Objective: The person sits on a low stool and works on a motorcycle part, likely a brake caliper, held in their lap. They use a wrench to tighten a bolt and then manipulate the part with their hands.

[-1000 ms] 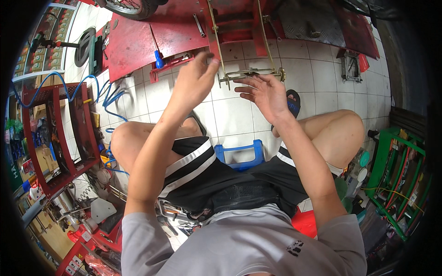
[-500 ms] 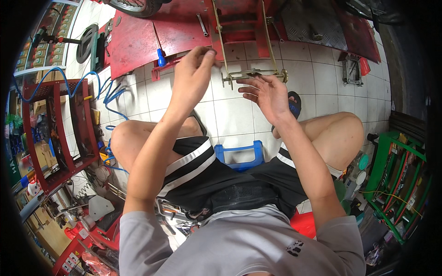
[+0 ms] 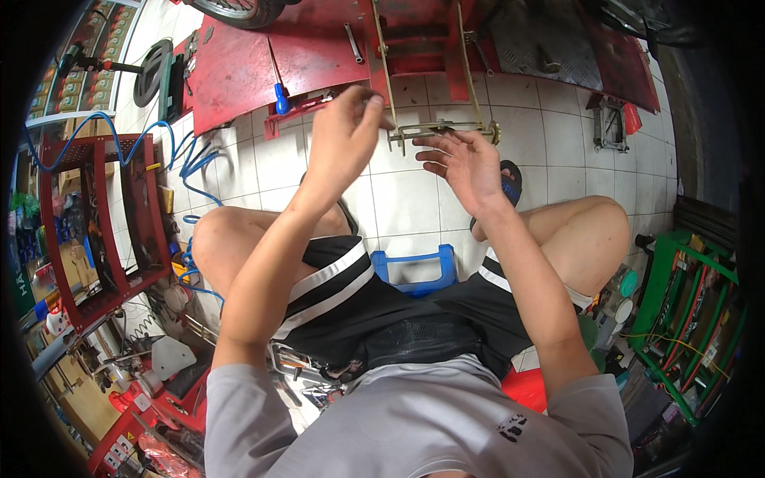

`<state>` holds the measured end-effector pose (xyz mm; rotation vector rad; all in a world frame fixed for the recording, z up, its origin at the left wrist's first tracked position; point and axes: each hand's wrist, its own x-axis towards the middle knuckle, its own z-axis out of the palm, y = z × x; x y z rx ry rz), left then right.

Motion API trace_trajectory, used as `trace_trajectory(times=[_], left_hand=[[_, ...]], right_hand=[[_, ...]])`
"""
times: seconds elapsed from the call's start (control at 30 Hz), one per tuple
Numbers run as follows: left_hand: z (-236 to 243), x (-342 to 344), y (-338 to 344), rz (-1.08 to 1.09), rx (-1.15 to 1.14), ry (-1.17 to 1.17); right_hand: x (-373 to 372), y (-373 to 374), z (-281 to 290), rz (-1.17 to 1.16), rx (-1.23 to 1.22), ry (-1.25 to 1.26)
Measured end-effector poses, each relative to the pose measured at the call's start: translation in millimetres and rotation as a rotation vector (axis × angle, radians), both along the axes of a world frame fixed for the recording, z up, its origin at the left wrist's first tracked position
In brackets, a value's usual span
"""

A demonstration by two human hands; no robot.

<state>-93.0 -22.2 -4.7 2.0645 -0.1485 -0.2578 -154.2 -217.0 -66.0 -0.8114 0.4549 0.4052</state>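
Observation:
A pale, brassy metal frame [image 3: 474, 88] extends toward me from the red lift, with a metal rod [image 3: 414, 130] across its near end. My right hand [image 3: 472, 171] is palm up by the right part of this rod. Its upper fingers touch the rod, with the thumb side partly hidden, while the lower fingers stick out loosely below. My left hand [image 3: 344, 135] is held at the rod's left end, beside the frame's side plate. Its fingers are curled toward the thumb, and whatever lies between the fingertips is too small or hidden to make out.
A blue-handled screwdriver [image 3: 280, 99] and a spanner [image 3: 353, 43] lie on the red lift platform [image 3: 231, 72]. A blue plastic stool [image 3: 414, 271] is between my legs. Red shelving [image 3: 103, 223] and a blue air hose [image 3: 191, 163] are left; a green rack [image 3: 677, 319] stands right.
My left hand has shifted slightly right and down, its fingers coming closer to the rod's left end. The right hand stays almost where it was on the rod.

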Motion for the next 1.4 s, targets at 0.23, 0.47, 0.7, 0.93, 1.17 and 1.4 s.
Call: trace_trajectory(times=[0.23,0.47,0.7,0.93,1.17,1.4], left_hand=[[-18,-1,1,0.008,-0.077,-0.045],[-6,-2,-2,0.053,0.042,0.022],[-16,2,5,0.088,-0.101,0.072],[-3,4,6,0.092,-0.273,0.245],[-4,5,12,0.113,-0.455,0.302],[-7,4,13,0.090,-0.441,0.360]], right_hand=[[1,1,1,0.008,0.012,-0.019],[0,0,0,0.007,0.000,-0.011],[1,2,1,0.015,-0.017,-0.021],[0,1,1,0.000,-0.023,-0.016],[0,1,0,0.000,-0.002,-0.029],[0,0,-3,0.010,-0.002,-0.030]])
